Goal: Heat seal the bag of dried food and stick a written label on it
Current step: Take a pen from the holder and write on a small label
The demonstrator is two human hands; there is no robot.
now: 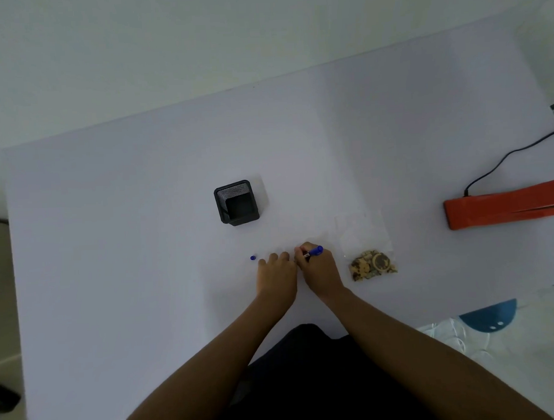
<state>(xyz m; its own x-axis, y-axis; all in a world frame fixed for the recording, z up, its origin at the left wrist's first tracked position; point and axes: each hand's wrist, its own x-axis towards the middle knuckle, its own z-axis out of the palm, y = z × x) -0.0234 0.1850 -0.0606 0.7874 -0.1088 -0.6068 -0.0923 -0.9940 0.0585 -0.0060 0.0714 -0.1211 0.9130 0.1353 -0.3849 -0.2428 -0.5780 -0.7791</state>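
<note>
A: Where is the bag (364, 247) lying right now?

B: It is lying flat on the tabletop (111, 217), just beside the right hand (319, 268) on its outer side, and not touching it. The dried food (371, 264) is bunching at the end nearer the person, and the clear upper part is stretching away empty toward the far edge.

A: How is it going to handle?

B: I am judging it light, soft and slippery: thin clear film with a small, brittle load. Taking it by the empty upper film, above the food, looks safest, since squeezing the filled end may crush the pieces. Whether the mouth is sealed, I cannot tell.

A: And what are the hands doing?

B: The right hand is pinching a blue pen (312, 252), fingers curled round it, tip pointing down at the tabletop left of the bag. The left hand (277, 273) is resting flat beside it, fingers straight, seemingly pressing something down. The label itself is too pale against the tabletop to make out, so I am guessing the writing step is under way.

A: Anything else around the bag?

B: The pen cap (252, 258) is sitting left of the left hand, a black mesh holder (236, 202) is standing farther back on the left, and the orange heat sealer (504, 204) is lying well apart on the right, its cord (508, 158) trailing away.
</note>
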